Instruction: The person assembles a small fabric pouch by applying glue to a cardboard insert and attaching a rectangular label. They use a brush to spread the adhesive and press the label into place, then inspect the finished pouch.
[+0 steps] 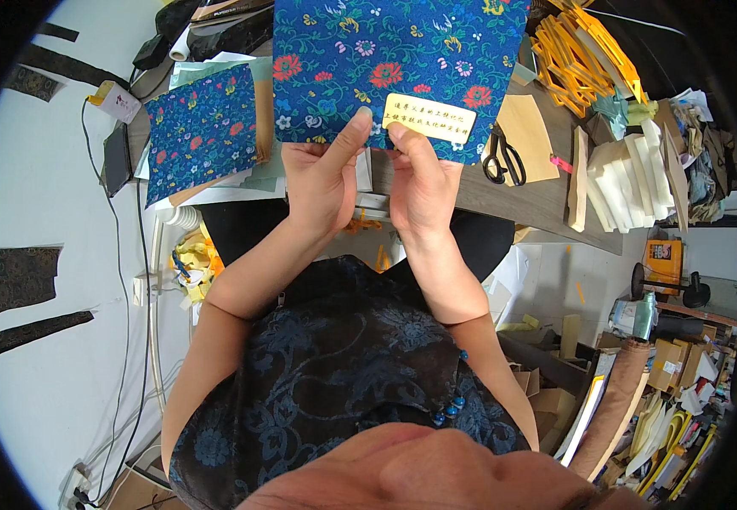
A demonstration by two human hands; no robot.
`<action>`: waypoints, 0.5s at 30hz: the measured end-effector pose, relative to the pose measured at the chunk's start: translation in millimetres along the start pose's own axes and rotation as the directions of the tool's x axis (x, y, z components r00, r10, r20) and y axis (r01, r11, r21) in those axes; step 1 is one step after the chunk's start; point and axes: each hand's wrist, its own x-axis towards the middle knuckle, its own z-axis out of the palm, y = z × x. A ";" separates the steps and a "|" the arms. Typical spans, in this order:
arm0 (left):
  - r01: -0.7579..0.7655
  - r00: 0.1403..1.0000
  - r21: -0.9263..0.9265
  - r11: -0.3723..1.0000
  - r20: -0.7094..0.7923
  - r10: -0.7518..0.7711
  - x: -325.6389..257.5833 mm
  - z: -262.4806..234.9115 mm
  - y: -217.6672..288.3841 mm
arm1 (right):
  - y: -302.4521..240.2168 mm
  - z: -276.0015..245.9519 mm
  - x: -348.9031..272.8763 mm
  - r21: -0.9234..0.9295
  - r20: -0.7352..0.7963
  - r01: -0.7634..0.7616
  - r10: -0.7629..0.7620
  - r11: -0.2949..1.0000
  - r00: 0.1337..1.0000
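Observation:
I hold up a blue floral brocade cover (394, 59) by its near edge with both hands. My left hand (321, 183) grips the edge, its thumb lying on the fabric left of a pale yellow label (429, 117). My right hand (423, 183) grips beside it, thumb just below the label. The label is stuck to the cover's lower right area. Both forearms rise from the lower middle of the view.
A second blue floral covered board (203, 132) lies at the left of the wooden table (538, 204). Black scissors (502, 160) rest on tan card right of my hands. White foam blocks (632, 174) and orange strips (585, 59) lie farther right. Cables run down the left.

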 end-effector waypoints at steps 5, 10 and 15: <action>0.001 1.000 0.005 1.000 0.001 -0.001 -0.3 2.4 1.9 | -2.0 1.9 -0.7 -0.011 0.002 0.000 0.000 1.000 1.000; -0.010 1.000 -0.006 1.000 0.019 0.010 -0.3 0.7 1.3 | -1.6 1.4 -1.3 -0.016 0.010 0.006 -0.006 1.000 1.000; 0.012 1.000 0.005 1.000 -0.007 -0.012 -1.1 0.1 2.8 | -0.5 2.5 -1.5 -0.014 0.014 0.024 -0.024 1.000 1.000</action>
